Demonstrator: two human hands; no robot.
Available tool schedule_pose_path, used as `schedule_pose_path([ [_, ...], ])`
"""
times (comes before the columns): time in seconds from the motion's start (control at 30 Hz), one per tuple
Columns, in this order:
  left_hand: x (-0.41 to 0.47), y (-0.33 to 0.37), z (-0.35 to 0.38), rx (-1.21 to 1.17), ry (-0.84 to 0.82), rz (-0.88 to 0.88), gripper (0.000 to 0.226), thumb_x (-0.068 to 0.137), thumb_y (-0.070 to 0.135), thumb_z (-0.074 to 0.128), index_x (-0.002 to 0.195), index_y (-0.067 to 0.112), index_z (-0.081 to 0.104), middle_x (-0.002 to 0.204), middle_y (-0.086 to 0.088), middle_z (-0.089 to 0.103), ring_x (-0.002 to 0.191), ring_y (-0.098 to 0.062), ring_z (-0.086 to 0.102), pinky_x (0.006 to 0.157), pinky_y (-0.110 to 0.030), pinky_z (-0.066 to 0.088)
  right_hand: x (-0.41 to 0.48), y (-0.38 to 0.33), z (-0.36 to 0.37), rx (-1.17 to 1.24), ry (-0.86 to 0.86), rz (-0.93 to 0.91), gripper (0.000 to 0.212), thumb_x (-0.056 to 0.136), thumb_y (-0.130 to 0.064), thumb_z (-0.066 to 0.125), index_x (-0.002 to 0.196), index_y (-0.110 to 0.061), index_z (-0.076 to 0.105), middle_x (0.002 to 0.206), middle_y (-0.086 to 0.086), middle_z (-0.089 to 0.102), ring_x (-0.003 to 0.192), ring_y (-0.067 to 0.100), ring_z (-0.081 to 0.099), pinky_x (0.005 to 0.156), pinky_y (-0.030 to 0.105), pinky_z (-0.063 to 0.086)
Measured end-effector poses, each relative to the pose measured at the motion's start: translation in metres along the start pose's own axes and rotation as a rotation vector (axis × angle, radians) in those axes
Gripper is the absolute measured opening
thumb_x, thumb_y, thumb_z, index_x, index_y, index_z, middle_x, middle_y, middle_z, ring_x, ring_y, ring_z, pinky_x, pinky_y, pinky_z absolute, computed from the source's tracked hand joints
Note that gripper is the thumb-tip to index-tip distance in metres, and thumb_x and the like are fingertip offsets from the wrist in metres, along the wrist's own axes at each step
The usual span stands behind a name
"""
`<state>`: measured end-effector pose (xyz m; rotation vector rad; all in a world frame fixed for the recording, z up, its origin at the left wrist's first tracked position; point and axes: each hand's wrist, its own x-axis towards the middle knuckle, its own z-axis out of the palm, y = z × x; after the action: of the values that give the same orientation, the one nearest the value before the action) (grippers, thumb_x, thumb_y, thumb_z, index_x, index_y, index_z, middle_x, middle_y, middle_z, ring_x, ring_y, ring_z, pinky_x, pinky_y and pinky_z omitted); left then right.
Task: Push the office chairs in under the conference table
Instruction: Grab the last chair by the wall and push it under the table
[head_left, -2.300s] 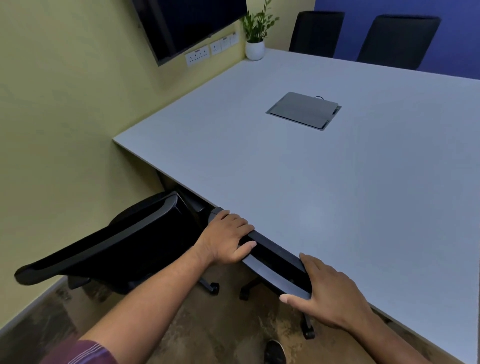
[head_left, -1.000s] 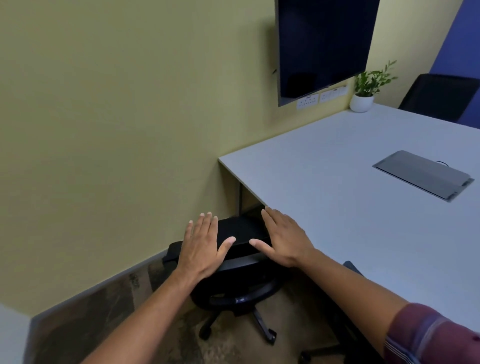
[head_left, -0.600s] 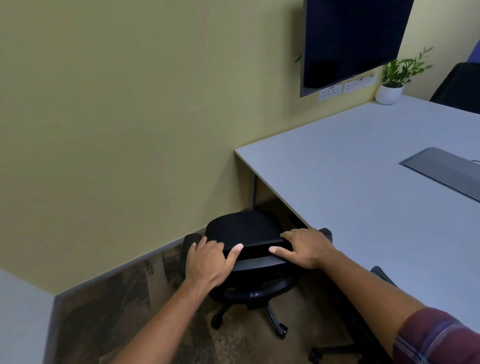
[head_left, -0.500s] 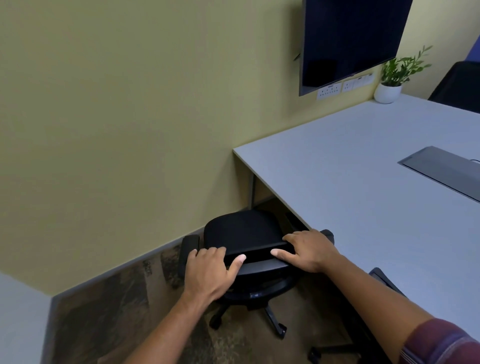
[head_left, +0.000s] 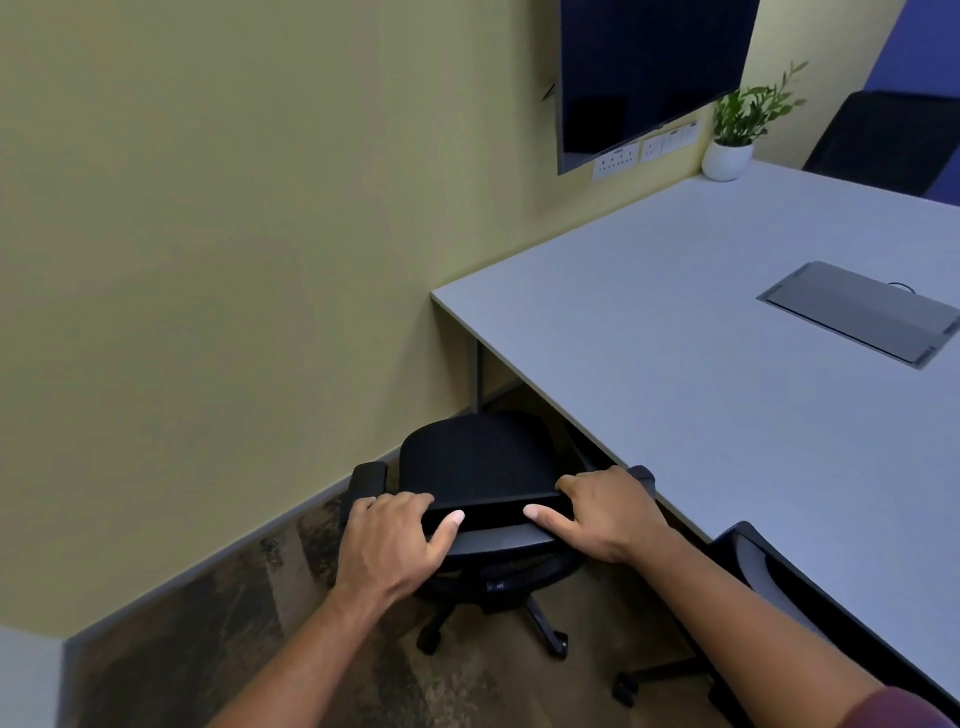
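In the head view, the left hand (head_left: 392, 545) and right hand (head_left: 605, 514) both gripped the backrest top of a black mesh office chair (head_left: 478, 462), which stood near the corner of the pale grey conference table (head_left: 701, 364), its seat outside the edge.

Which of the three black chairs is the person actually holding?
The chair by the yellow wall: left hand and right hand grip its backrest. The chair at lower right and the far chair stand untouched.
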<state>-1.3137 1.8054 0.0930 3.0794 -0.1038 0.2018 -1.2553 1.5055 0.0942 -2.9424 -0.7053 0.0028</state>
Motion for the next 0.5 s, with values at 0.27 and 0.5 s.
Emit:
schedule_pose_path([
  [0.27, 0.045, -0.023, 0.006, -0.033, 0.012, 0.127, 0.078, 0.098, 0.080, 0.028, 0.124, 0.026, 0.079, 0.105, 0.008, 0.081, 0.096, -0.019, 0.074, 0.087, -0.042, 0.051, 0.010, -0.006, 0.001, 0.013, 0.033, 0.100, 0.084, 0.094, -0.096, 0.009, 0.075, -0.027, 0.053, 0.068, -0.007, 0.058, 0.063, 0.011, 0.056, 0.072, 0.038, 0.042],
  [0.5, 0.089, -0.041, 0.011, -0.058, 0.028, 0.225, 0.076, 0.098, 0.079, 0.032, 0.123, 0.026, 0.080, 0.110, 0.009, 0.082, 0.098, -0.017, 0.075, 0.087, -0.041, 0.052, 0.024, -0.014, 0.003, 0.047, 0.020, 0.198, 0.081, 0.092, -0.096, 0.006, 0.074, -0.030, 0.048, 0.069, -0.008, 0.057, 0.064, 0.010, 0.052, 0.081, 0.042, 0.043],
])
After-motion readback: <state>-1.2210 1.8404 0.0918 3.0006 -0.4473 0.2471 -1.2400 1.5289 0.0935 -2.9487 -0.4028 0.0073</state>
